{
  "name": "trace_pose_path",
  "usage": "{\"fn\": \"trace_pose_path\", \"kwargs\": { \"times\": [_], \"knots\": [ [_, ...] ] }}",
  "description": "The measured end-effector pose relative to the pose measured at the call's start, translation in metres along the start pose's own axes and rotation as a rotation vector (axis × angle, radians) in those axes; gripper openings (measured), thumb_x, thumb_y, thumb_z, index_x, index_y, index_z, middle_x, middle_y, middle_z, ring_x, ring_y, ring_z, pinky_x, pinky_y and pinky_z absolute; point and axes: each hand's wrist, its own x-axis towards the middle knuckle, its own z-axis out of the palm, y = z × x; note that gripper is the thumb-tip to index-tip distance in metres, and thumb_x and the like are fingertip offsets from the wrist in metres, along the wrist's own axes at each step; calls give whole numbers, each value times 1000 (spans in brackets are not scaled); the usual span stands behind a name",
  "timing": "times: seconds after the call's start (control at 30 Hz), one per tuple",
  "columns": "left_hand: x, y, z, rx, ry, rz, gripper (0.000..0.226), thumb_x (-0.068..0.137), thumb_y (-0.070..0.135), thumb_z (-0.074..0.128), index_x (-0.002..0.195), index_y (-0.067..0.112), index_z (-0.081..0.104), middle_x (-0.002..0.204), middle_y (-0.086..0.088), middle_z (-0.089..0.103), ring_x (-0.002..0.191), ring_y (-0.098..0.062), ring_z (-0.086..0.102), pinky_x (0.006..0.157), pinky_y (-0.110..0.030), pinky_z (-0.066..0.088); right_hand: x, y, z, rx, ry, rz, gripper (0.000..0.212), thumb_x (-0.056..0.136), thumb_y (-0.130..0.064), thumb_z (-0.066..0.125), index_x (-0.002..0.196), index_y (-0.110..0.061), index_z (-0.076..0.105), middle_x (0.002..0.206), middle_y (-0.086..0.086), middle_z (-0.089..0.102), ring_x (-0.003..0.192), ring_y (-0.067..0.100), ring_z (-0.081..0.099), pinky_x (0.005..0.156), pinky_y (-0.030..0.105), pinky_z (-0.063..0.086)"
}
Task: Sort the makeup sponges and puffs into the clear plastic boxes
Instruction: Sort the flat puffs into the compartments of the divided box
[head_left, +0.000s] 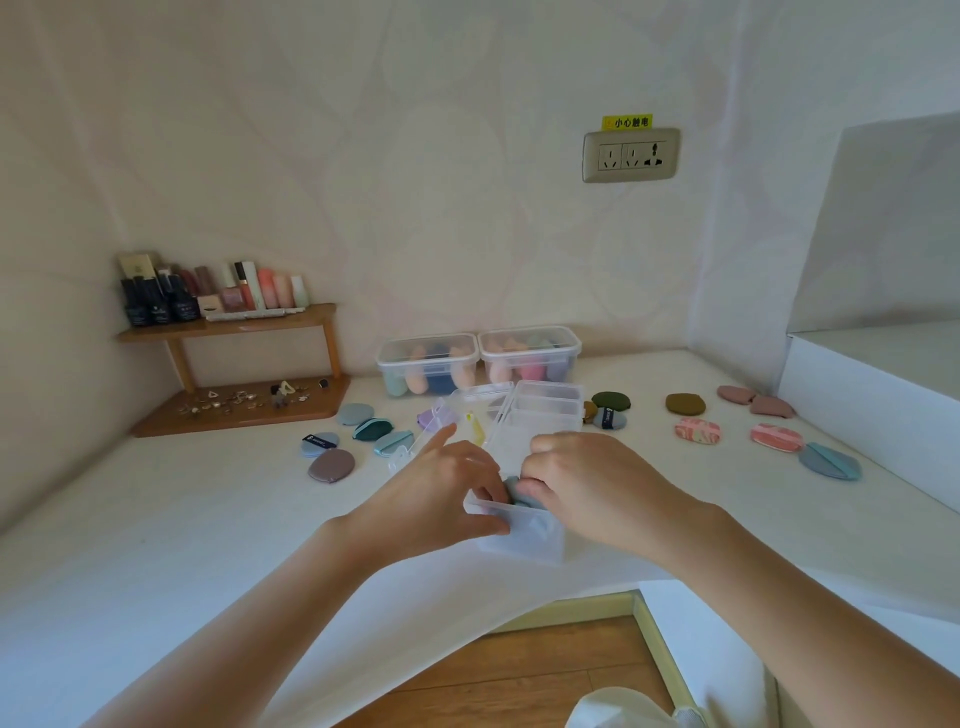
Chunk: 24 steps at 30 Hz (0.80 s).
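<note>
A clear plastic box (524, 538) stands open at the table's near edge. My left hand (441, 491) grips its front-left rim, index finger stretched out. My right hand (587, 483) is curled over the box, fingers closed on a blue-grey puff (514, 491) inside it. Loose puffs lie around: blue, teal and mauve ones (358, 434) at the left, olive and dark green ones (685, 404) behind, pink patterned ones (698, 431) and a blue one (830, 461) at the right. Two lidded boxes of sponges (478, 364) stand at the back.
More clear boxes and lids (540, 410) sit just behind my hands. A wooden corner shelf (228, 325) with cosmetic bottles and small jewellery stands at the back left. A white block (872, 384) rises at the right. A wall socket (631, 155) is above.
</note>
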Motion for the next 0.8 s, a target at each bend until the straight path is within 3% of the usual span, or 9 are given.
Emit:
{"fn": "trace_pose_path", "kwargs": {
  "times": [0.07, 0.1, 0.23, 0.3, 0.4, 0.53, 0.7, 0.8],
  "knots": [
    [-2, -1, 2, -5, 22, -1, 26, 79, 39, 70, 100, 24, 71, 115, 7, 62, 115, -1, 47, 109, -16, 1, 3, 0, 2, 111, -110, 105, 34, 99, -33, 43, 88, -12, 67, 85, 5, 61, 77, 20, 57, 67, 35, 47],
    [-3, -1, 2, -12, 34, -1, 26, 79, 40, 71, 100, 24, 71, 114, 7, 63, 114, -1, 48, 111, -18, -1, 5, 2, 3, 123, -134, 131, 36, 99, -34, 42, 85, -11, 65, 84, 6, 61, 77, 23, 58, 67, 36, 46],
    [-8, -5, 8, -39, 108, 36, 23, 76, 39, 74, 94, 24, 71, 104, 6, 63, 108, 5, 44, 116, -26, 6, 10, 1, 0, 100, -229, 162, 37, 97, -33, 46, 65, -15, 50, 61, 1, 46, 58, 18, 46, 49, 26, 29],
    [-10, -6, 10, -37, 160, 65, 22, 76, 38, 75, 93, 24, 72, 98, 7, 62, 102, 9, 34, 107, -21, 19, 13, -1, -2, 92, -293, 171, 41, 97, -31, 49, 58, -17, 45, 56, -3, 40, 52, 11, 39, 48, 23, 26],
    [-11, -7, 12, -27, 205, 86, 22, 74, 37, 76, 90, 24, 73, 90, 14, 57, 98, 2, 35, 90, -10, 23, 14, -1, -2, 231, -330, 216, 47, 94, -28, 53, 50, -21, 42, 53, -1, 42, 51, 13, 38, 50, 25, 27],
    [-11, -8, 15, -32, 240, 111, 21, 72, 36, 78, 87, 23, 71, 86, 15, 54, 96, 0, 39, 88, -13, 25, 12, 5, 8, 401, -252, 282, 45, 92, -28, 57, 50, -17, 46, 53, 1, 43, 51, 15, 36, 54, 29, 27],
    [-10, -10, 22, -35, 290, 77, 22, 75, 35, 75, 92, 22, 72, 102, 0, 65, 108, -2, 37, 98, -18, 21, 6, 0, 9, 378, -209, 281, 44, 94, -41, 51, 61, -12, 56, 54, 2, 44, 52, 16, 39, 54, 32, 29],
    [-8, -13, 23, -48, 259, 57, 25, 75, 37, 75, 94, 21, 70, 100, 6, 64, 103, -5, 43, 102, -19, 23, 2, -8, 6, 302, -195, 214, 39, 90, -57, 48, 101, -24, 65, 73, -4, 55, 66, 9, 51, 56, 26, 37]
  ]
}}
